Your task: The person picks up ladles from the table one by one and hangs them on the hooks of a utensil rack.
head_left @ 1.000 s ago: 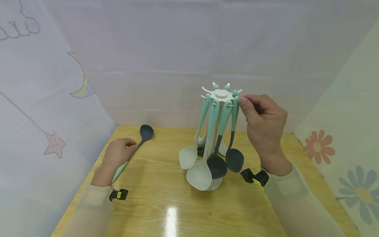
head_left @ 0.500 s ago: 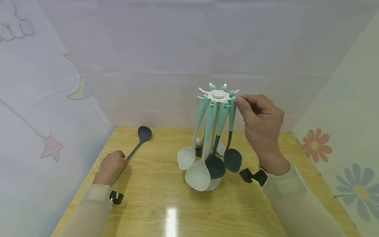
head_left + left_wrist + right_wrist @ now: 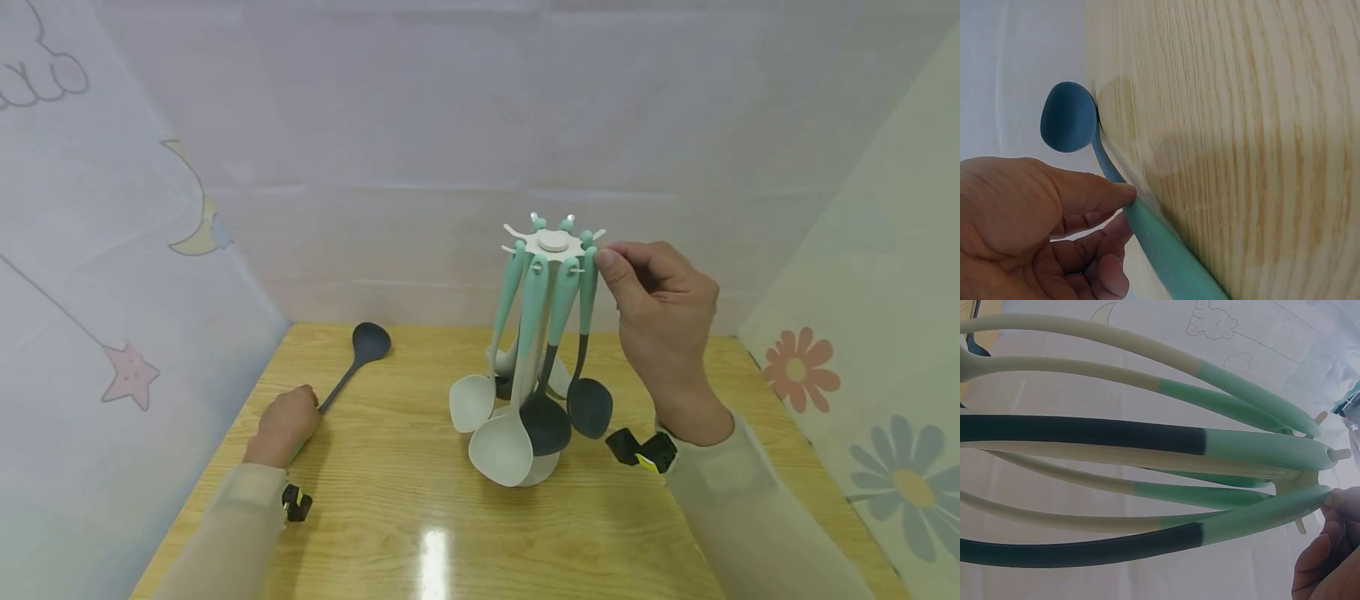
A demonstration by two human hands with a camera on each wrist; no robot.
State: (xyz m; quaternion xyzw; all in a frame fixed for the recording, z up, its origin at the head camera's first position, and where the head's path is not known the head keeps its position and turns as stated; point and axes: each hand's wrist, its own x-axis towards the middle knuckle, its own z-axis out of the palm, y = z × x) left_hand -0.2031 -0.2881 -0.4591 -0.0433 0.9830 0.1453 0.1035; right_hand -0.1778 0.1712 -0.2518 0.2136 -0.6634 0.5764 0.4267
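Observation:
On the left of the table a dark ladle (image 3: 371, 342) with a green handle lies at a slant, bowl toward the back. My left hand (image 3: 287, 421) pinches it where the dark shaft meets the green handle (image 3: 1169, 256); whether it is lifted at all I cannot tell. A white rack (image 3: 553, 242) stands right of the middle, with several light and dark utensils hung around it by green handles. At its right side my right hand (image 3: 667, 317) pinches the top of one green handle (image 3: 1272, 512), belonging to a dark ladle (image 3: 590, 408). Its other fingers are curled.
A wooden table (image 3: 405, 517) carries everything, its back edge meeting a pale cloth backdrop (image 3: 397, 167). Printed cloth walls flank it left and right. A large light-coloured ladle (image 3: 501, 450) hangs on the rack's near side, hiding much of the base.
My left hand has slid down the ladle from its dark shaft toward the green handle, nearer to me. The right hand keeps its hold at the rack. The view has shifted slightly.

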